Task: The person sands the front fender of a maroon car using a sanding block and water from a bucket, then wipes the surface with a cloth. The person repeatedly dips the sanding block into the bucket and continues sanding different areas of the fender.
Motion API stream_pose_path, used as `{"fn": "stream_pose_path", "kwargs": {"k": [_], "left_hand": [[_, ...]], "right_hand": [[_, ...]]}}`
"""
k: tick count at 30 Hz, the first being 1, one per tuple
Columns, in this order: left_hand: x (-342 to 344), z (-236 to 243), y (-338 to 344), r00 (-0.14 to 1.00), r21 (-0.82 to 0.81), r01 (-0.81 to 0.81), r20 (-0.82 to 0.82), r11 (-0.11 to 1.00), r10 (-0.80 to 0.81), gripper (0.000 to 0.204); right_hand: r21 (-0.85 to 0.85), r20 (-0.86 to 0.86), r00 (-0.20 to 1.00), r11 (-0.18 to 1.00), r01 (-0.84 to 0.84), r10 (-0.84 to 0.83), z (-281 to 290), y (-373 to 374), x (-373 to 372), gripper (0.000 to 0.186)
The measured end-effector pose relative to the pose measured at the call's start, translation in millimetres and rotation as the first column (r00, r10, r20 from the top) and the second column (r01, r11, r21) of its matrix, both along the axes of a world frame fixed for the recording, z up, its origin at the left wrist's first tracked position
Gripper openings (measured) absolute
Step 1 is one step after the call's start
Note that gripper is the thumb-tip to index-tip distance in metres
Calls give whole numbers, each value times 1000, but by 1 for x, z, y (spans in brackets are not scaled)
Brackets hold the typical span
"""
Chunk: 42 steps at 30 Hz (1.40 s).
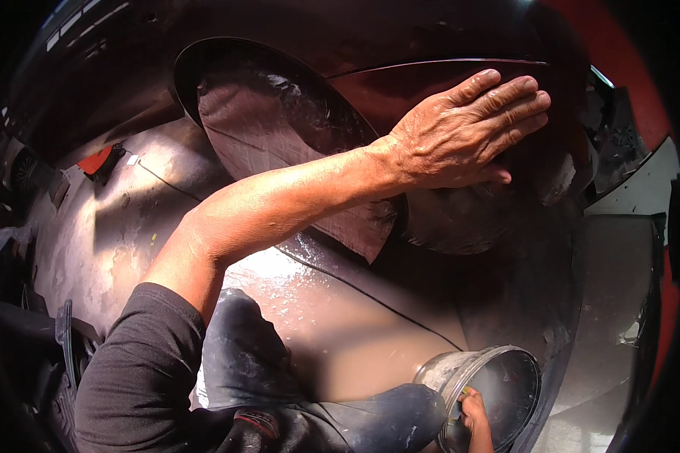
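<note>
The left hand (465,136) lies flat, palm down, on the dark maroon car body panel (446,83), just beside the wheel arch (279,113), on the side away from the person. Its fingers (506,98) are stretched out straight and close together, clamped on nothing, resting on the paint. The bare forearm crosses in front of the wheel arch, coming from a black sleeve (136,377) at the lower edge.

Inside the wheel arch hangs a sheet of dull masking paper (264,128), creased, its lower corner dropping below the forearm.

Well below the wheel arch, near the lower edge, stands a grimy clear plastic bucket (483,362) on the wet concrete floor (332,332). The right hand (474,411) reaches into the bucket's mouth; its fingers seem curled on a small yellowish thing, too small to tell what it is, and I cannot tell how tightly they close.

A thin black cable (370,298) runs across the floor between the wheel arch and the bucket. The person's dusty dark trouser knee (242,355) lies beside the bucket
</note>
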<state>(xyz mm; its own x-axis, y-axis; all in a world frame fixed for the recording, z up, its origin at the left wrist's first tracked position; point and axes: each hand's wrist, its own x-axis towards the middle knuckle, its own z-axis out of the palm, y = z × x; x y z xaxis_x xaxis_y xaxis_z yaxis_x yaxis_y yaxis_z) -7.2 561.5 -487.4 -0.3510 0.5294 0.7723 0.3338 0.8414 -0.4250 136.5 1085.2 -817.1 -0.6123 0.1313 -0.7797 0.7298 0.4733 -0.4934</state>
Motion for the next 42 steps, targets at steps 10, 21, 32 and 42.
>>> {"fn": "stream_pose_path", "kwargs": {"k": [10, 21, 32, 42], "left_hand": [[62, -52, -107, 938, -110, -346, -45, 932, 343, 85], [105, -8, -138, 895, -266, -175, 358, 948, 266, 66], [38, 75, -32, 564, -353, 327, 817, 876, 119, 58], [-10, 135, 30, 740, -829, 429, 550, 358, 388, 53]], "right_hand": [[508, -309, 596, 658, -555, 741, -130, 63, -33, 19], [-450, 317, 846, 717, 532, -428, -30, 10, -29, 31], [-720, 98, 905, 599, 351, -413, 293, -161, -64, 20], [-869, -140, 690, 422, 258, -711, 473, -329, -60, 41]]}}
